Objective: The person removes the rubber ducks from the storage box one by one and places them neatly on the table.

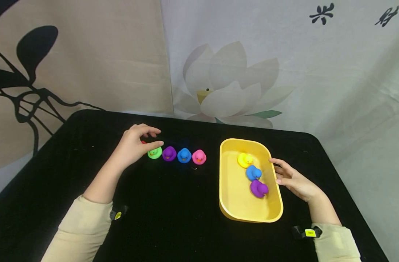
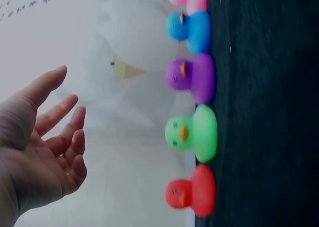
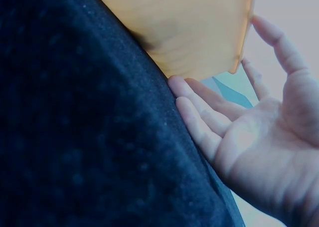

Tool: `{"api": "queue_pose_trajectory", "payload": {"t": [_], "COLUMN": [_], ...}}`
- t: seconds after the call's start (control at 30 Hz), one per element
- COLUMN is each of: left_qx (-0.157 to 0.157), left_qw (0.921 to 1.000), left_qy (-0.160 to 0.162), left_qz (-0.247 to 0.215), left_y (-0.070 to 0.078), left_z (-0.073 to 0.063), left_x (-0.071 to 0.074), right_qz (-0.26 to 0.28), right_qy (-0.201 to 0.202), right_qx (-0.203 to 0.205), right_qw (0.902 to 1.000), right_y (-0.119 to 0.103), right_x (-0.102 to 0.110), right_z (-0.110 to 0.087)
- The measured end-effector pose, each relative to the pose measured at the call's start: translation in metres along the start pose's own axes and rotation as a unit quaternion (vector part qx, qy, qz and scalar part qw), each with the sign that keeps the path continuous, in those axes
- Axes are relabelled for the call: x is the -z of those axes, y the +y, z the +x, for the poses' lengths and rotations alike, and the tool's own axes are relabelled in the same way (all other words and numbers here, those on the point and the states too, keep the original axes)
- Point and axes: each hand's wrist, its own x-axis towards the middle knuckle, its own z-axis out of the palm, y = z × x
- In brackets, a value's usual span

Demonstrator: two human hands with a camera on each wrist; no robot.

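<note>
My left hand (image 1: pixel 134 143) is held over the left end of a row of rubber ducks, thumb and fingers spread apart with nothing between them. Beneath it, the red duck (image 2: pixel 192 191) is mostly hidden in the head view, and the green duck (image 1: pixel 155 153) is partly covered. To the right follow a purple duck (image 1: pixel 169 154), a blue duck (image 1: pixel 184 155) and a pink duck (image 1: pixel 199 157). My right hand (image 1: pixel 296 180) touches the right side of a yellow plastic bin (image 1: pixel 233 203), its fingers fairly straight and the thumb at the rim.
Inside the bin lie a yellow duck (image 1: pixel 245 160), a second blue duck (image 1: pixel 253 173) and a second purple duck (image 1: pixel 259 189). A black cloth (image 1: pixel 173 218) covers the table. Behind the table's far edge hangs a printed curtain (image 1: pixel 334 72).
</note>
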Motion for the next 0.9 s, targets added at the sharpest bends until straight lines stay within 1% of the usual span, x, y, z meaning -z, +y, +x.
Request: {"api": "queue_pose_trajectory", "payload": {"t": [0.17, 0.33, 0.6, 0.77, 0.9], "left_qx": [-0.013, -0.031, -0.069, -0.091, -0.111], "left_qw": [0.9999, 0.9993, 0.9962, 0.9929, 0.9902], "left_qy": [-0.001, -0.009, -0.022, -0.038, -0.057], "left_qz": [-0.010, -0.019, -0.049, -0.066, -0.063], "left_y": [0.020, 0.038, 0.059, 0.073, 0.086], "left_z": [-0.002, -0.001, 0.001, 0.002, 0.002], "left_x": [-0.013, -0.027, -0.049, -0.065, -0.078], "right_qz": [0.004, 0.005, 0.004, 0.004, 0.004], "right_qy": [-0.005, -0.005, -0.001, 0.000, 0.000], "right_qx": [0.007, 0.006, 0.002, 0.002, 0.003], "right_qw": [1.0000, 1.0000, 1.0000, 1.0000, 1.0000], "right_y": [0.001, 0.002, 0.003, 0.003, 0.003], "right_x": [0.001, 0.001, 0.002, 0.002, 0.001], "right_z": [0.000, 0.000, 0.000, 0.000, 0.000]}}
